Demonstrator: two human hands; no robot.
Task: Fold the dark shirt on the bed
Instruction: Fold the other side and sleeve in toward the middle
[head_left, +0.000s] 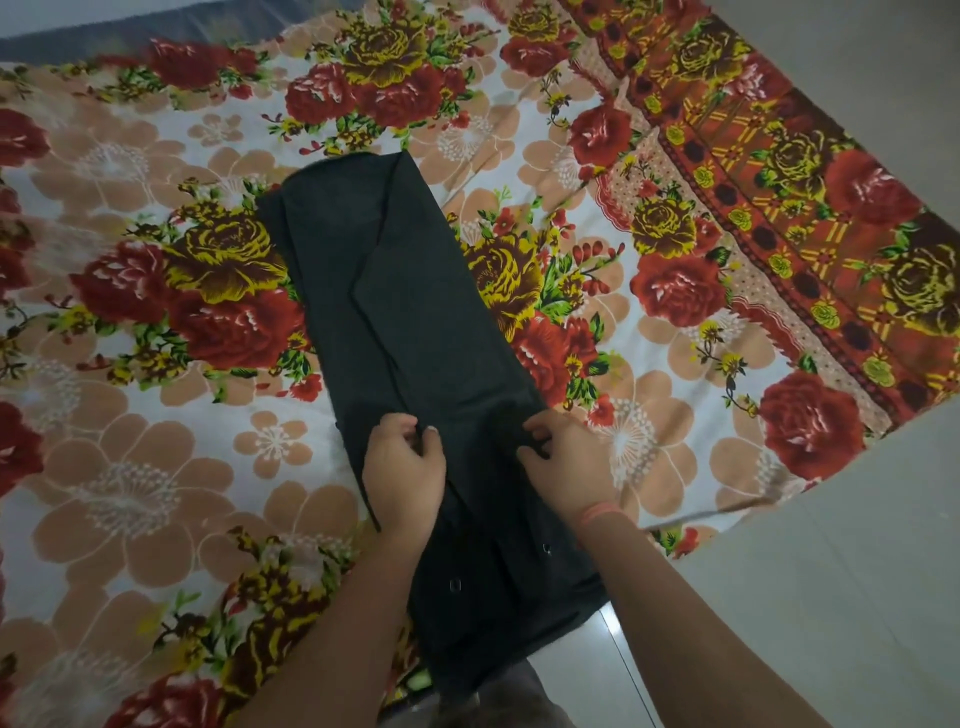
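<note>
1. Near end of the dark shirt (415, 322) hangs off the edge of the bed (156, 415), over the pale tiled floor (857, 571). Two small round fasteners (455, 585) show on this part.
2. Left hand (402, 465): fingers curled, pinching the shirt's left edge.
3. Right hand (569, 462): fingers curled, pinching a fold at the shirt's right edge. Orange band (597, 514) on that wrist.
4. Both hands sit level with each other, apart, with dark fabric between them.
5. Past the hands, the shirt lies flat on the bed as a long narrow strip, sides folded inward and overlapping, running away and slightly left.
6. Far end of the strip is near mid-bed.
7. The bed carries a floral sheet (363, 88) with red and yellow roses and a patterned red border on the right.
</note>
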